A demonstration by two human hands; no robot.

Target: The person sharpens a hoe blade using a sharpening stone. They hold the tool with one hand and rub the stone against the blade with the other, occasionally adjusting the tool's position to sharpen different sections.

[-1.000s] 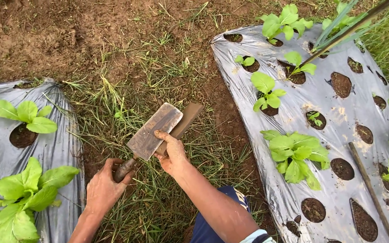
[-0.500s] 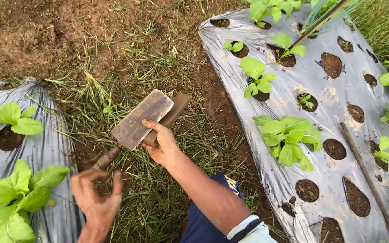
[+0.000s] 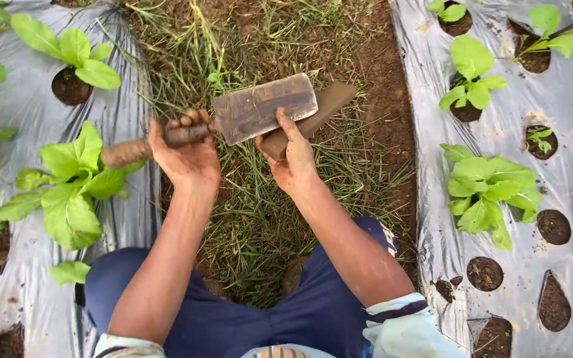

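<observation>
Cleaver (image 3: 264, 107) is held over grass (image 3: 260, 219): handle (image 3: 142, 146) clenched in the left hand (image 3: 187, 156), sheath (image 3: 308, 117) pinched by the right hand (image 3: 291, 162).

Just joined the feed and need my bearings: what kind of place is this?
Most likely an outdoor vegetable plot: raised beds under grey plastic mulch sheeting with planting holes, leafy green seedlings growing from them, and a grassy soil furrow between.

Rusty flat blade (image 3: 264, 107) w/ wooden handle (image 3: 142, 146), held level above grass.
</observation>
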